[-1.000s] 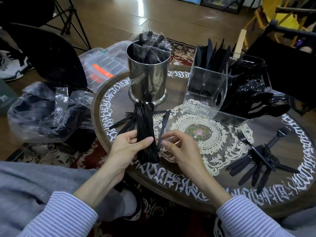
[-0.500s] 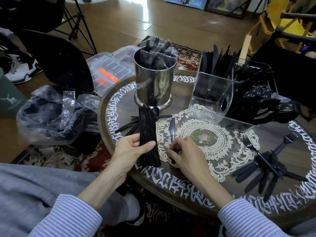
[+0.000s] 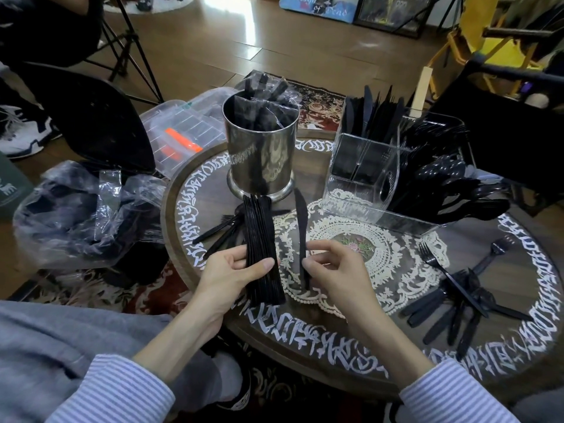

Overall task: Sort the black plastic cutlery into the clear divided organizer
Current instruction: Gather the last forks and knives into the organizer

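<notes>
My left hand grips a thick stack of black plastic knives, held upright over the near left of the round table. My right hand pinches the handle of a single black knife, blade pointing away, just right of the stack. The clear divided organizer stands at the back right; black knives stand in its rear compartment and spoons and forks crowd its right side. Loose forks lie under the stack.
A steel canister holding wrapped cutlery stands behind the stack. A pile of black forks and knives lies on the right of the table. A lace doily covers the middle. Plastic bags and a clear box sit off the left edge.
My right hand has lifted the single knife off the doily and now holds it raised by the handle beside the stack. My left hand keeps its grip on the stack.
</notes>
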